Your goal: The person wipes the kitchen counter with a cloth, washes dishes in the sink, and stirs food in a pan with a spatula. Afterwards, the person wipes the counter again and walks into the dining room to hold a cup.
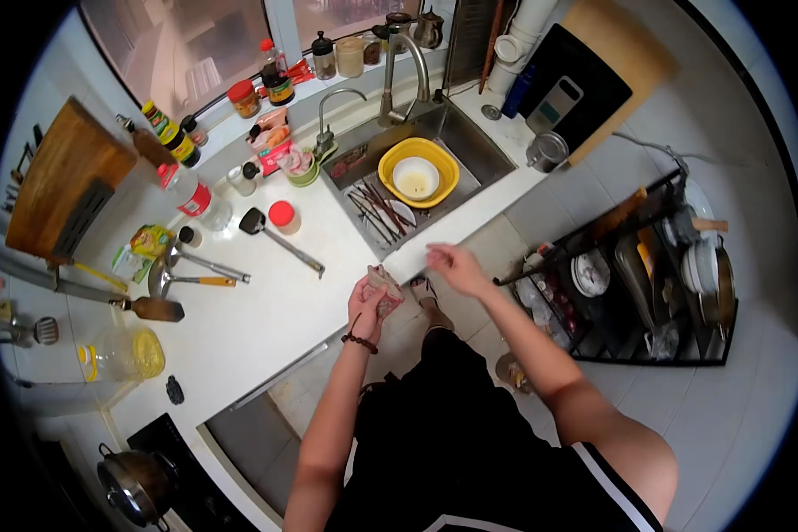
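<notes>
My left hand (368,310) holds a crumpled, pinkish-grey cloth (385,292) at the counter's front edge, near the sink corner. To its right, my right hand (453,265) is raised apart from the cloth, with its fingers partly curled and nothing visible in them. Beyond both hands is the metal sink (483,160), where a yellow basin (453,168) has a white bowl (415,179) inside it. Chopsticks (377,213) and a white dish lie in the sink's left part, below the basin.
On the white counter (266,328) lie a black spatula (281,241), ladles (206,279) and a red-lidded jar (284,216). A pot (137,483) sits on the stove at lower left. A black rack (647,355) with pans stands at right.
</notes>
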A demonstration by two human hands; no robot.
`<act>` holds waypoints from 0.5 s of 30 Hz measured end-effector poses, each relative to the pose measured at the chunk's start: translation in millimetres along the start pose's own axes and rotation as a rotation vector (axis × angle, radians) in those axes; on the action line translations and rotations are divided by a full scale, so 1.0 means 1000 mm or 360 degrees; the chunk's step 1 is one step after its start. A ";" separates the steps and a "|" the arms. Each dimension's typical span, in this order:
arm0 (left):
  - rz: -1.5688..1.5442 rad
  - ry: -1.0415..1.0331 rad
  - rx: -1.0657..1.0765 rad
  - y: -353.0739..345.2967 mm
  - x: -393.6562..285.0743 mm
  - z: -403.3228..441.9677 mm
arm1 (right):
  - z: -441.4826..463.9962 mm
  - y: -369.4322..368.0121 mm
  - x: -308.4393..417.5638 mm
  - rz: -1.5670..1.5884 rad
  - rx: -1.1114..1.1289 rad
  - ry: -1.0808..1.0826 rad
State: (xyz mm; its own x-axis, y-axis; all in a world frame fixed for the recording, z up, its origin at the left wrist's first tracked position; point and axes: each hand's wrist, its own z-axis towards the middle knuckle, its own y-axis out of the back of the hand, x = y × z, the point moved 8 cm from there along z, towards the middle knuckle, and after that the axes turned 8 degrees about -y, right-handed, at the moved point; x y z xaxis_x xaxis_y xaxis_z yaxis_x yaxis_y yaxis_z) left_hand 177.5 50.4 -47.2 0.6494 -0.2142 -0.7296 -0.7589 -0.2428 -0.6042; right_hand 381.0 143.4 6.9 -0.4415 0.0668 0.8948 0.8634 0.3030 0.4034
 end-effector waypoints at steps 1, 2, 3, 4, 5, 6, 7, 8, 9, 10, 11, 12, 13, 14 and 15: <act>0.0011 0.0007 -0.0026 -0.005 0.002 0.028 | 0.038 0.029 -0.001 -0.0195 -0.0059 0.0027; 0.0016 0.0001 -0.0048 -0.015 0.003 0.061 | 0.082 0.058 0.004 -0.0396 -0.0119 0.0069; 0.0008 -0.0005 -0.0065 -0.031 -0.001 0.089 | 0.127 0.082 0.007 -0.0422 -0.0131 0.0067; -0.0003 -0.0026 -0.0092 -0.046 0.000 0.121 | 0.176 0.105 0.013 -0.0452 -0.0136 0.0068; -0.0016 -0.0079 -0.0119 -0.061 -0.002 0.152 | 0.224 0.126 0.027 -0.0602 -0.0169 0.0124; -0.0013 -0.0094 -0.0161 -0.066 0.001 0.169 | 0.259 0.135 0.031 -0.0734 -0.0194 0.0144; 0.0020 -0.0034 -0.0262 -0.058 0.018 0.199 | 0.300 0.141 0.032 -0.0765 -0.0206 0.0261; 0.0045 -0.0039 -0.0415 -0.074 0.012 0.215 | 0.345 0.147 0.036 -0.0803 -0.0222 0.0395; 0.0119 -0.0061 -0.0317 -0.092 0.005 0.236 | 0.383 0.149 0.041 -0.0905 -0.0176 0.0414; 0.0186 -0.0071 -0.0223 -0.106 0.002 0.254 | 0.411 0.147 0.044 -0.1011 -0.0121 0.0428; 0.0187 -0.0075 -0.0284 -0.112 0.001 0.268 | 0.434 0.144 0.046 -0.1012 -0.0067 0.0431; 0.0143 -0.0062 -0.0251 -0.114 0.003 0.283 | 0.456 0.138 0.043 -0.1173 -0.0017 0.0402; 0.0122 -0.0056 -0.0294 -0.113 0.006 0.296 | 0.471 0.131 0.040 -0.1329 0.0023 0.0380; 0.0108 -0.0054 -0.0330 -0.113 0.007 0.309 | 0.480 0.125 0.035 -0.1316 0.0056 0.0393; 0.0112 -0.0062 -0.0361 -0.116 0.005 0.318 | 0.486 0.121 0.029 -0.1367 -0.0039 0.0451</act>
State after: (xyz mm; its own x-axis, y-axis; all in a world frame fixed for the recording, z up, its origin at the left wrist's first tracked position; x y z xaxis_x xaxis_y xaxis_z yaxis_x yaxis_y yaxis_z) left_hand 252.9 378.8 -82.8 0.5898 -0.2027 -0.7817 -0.7691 -0.4360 -0.4672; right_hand 354.2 644.1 -11.7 -0.8625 -0.4107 0.2957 0.2704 0.1198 0.9553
